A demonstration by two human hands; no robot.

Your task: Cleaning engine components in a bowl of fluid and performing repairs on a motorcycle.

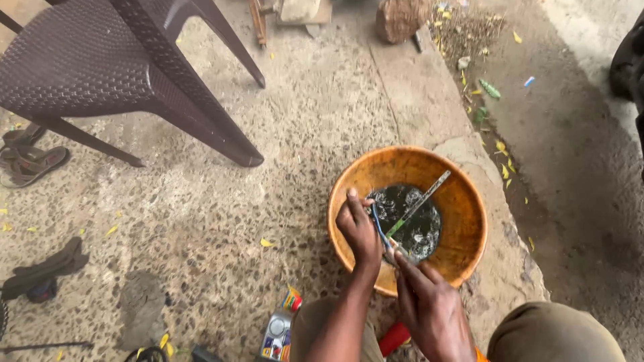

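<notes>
Two bare hands work over a round orange plastic basin (463, 201) of dark water on the concrete floor (221, 221). Left hand (359, 231) pinches a thin blue strip (380, 228); right hand (433, 308), grip pressed together, holds a long green-and-white toothbrush (417, 204) slanting across the water.

The bowl (463, 201) was orange w/ dark water (416, 231) inside. The chair (87, 60) was dark brown w/ a woven pattern. The floor (221, 221) was grey & speckled, w/ small yellow leaves (267, 243). The sandals (30, 161) were brown.
</notes>
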